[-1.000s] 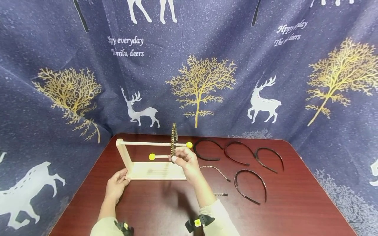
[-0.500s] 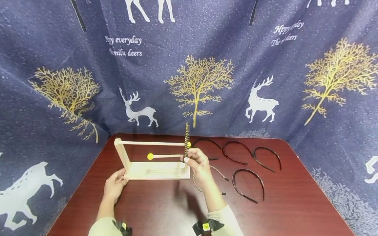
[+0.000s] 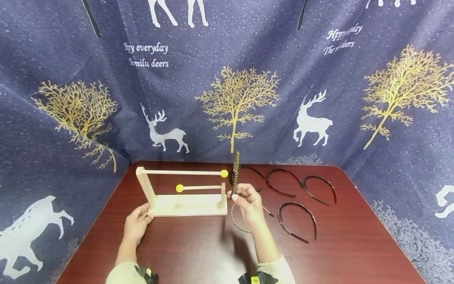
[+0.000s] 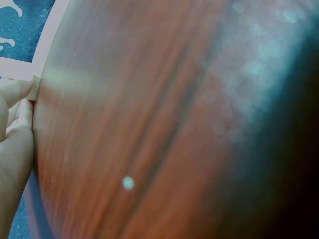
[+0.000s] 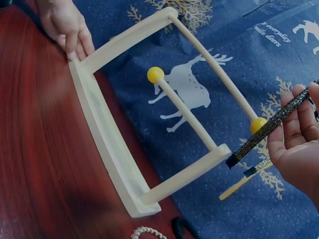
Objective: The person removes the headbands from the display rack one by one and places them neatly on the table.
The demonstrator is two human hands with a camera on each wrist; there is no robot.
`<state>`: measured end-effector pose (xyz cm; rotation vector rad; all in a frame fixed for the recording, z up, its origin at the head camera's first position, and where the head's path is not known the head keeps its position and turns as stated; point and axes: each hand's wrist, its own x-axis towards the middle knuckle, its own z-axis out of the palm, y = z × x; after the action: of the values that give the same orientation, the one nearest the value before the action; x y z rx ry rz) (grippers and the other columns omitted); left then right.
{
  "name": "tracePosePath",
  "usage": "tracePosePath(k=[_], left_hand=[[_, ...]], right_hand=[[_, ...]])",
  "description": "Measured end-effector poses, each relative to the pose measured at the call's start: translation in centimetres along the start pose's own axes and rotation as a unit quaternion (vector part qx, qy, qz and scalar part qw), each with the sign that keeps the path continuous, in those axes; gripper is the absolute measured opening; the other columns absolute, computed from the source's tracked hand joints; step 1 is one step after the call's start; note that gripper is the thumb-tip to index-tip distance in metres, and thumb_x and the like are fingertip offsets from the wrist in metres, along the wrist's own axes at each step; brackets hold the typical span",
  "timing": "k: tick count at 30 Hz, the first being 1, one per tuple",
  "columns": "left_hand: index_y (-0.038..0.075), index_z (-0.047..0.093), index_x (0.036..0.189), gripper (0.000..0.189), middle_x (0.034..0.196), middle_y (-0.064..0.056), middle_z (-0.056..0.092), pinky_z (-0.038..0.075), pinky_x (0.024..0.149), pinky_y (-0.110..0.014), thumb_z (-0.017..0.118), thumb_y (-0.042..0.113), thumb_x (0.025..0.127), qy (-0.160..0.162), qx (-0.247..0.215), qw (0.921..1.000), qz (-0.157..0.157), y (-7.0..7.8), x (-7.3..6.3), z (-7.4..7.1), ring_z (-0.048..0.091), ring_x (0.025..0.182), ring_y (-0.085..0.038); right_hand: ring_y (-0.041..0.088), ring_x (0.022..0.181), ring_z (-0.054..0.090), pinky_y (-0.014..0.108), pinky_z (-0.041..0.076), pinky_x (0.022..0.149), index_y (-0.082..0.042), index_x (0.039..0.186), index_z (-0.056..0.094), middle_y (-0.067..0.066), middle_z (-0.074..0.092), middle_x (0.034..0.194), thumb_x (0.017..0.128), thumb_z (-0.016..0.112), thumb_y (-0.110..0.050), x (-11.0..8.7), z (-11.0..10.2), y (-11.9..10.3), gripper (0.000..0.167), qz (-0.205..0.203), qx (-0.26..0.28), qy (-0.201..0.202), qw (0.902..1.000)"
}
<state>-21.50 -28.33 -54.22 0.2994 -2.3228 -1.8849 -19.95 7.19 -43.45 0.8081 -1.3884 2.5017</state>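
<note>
A wooden rack (image 3: pixel 166 211) stands on the table, with one long upper rod (image 3: pixel 181 172) and one short lower rod (image 3: pixel 202 187), each tipped by a yellow ball. At the rack's left end my left hand (image 3: pixel 136 225) pinches the base corner between thumb and fingers; the left wrist view has that left hand (image 4: pixel 15 134) at its edge. My right hand (image 3: pixel 252 209) holds a black-and-gold headband (image 3: pixel 236 171) upright, just right of the rack and apart from it. In the right wrist view the headband (image 5: pixel 271 123) passes close to the upper rod's yellow ball (image 5: pixel 258 125).
Several headbands lie on the red-brown table (image 3: pixel 198 248) to the right: a dark red one (image 3: pixel 280 192), a dark one (image 3: pixel 320 201), a patterned one (image 3: pixel 297 204) and a braided light one (image 3: pixel 237 225) partly behind my right hand. A blue deer-print cloth (image 3: pixel 198 110) hangs behind.
My right hand has moved right with the headband, from around the upper rod to beyond its ball end. The left hand stays on the rack's base.
</note>
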Motion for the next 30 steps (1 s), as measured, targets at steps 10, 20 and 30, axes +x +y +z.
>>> tracePosePath(k=[10, 20, 30], left_hand=[[-0.007, 0.041, 0.135, 0.05, 0.136, -0.023, 0.042, 0.038, 0.093, -0.016, 0.055, -0.008, 0.087, 0.002, 0.003, 1.0, -0.001, 0.1, 0.0, -0.1, 0.038, 0.126, -0.028], [-0.008, 0.041, 0.134, 0.049, 0.136, -0.023, 0.042, 0.039, 0.09, -0.012, 0.055, -0.009, 0.087, -0.001, 0.006, 1.0, 0.001, -0.2, -0.1, 0.0, 0.038, 0.126, -0.029], [-0.007, 0.042, 0.134, 0.049, 0.135, -0.023, 0.043, 0.04, 0.088, -0.011, 0.056, -0.008, 0.087, 0.002, 0.016, 0.9998, 0.007, -0.2, 0.1, 0.0, 0.039, 0.125, -0.029]], right_hand=[[0.019, 0.088, 0.063, 0.033, 0.049, 0.086, -0.009, 0.101, 0.059, 0.007, 0.065, 0.091, 0.084, 0.046, 0.017, -1.2, -1.3, -0.6, 0.034, -0.003, -0.007, 0.011, 0.9999], [0.02, 0.088, 0.063, 0.032, 0.049, 0.084, -0.005, 0.103, 0.058, 0.008, 0.065, 0.092, 0.084, 0.046, 0.018, -3.0, -2.7, -1.0, 0.032, 0.003, -0.029, 0.028, 0.9992], [0.019, 0.089, 0.063, 0.031, 0.049, 0.086, 0.0, 0.104, 0.057, 0.008, 0.065, 0.094, 0.084, 0.044, 0.02, -4.6, -4.7, -2.3, 0.031, -0.004, -0.039, 0.044, 0.9983]])
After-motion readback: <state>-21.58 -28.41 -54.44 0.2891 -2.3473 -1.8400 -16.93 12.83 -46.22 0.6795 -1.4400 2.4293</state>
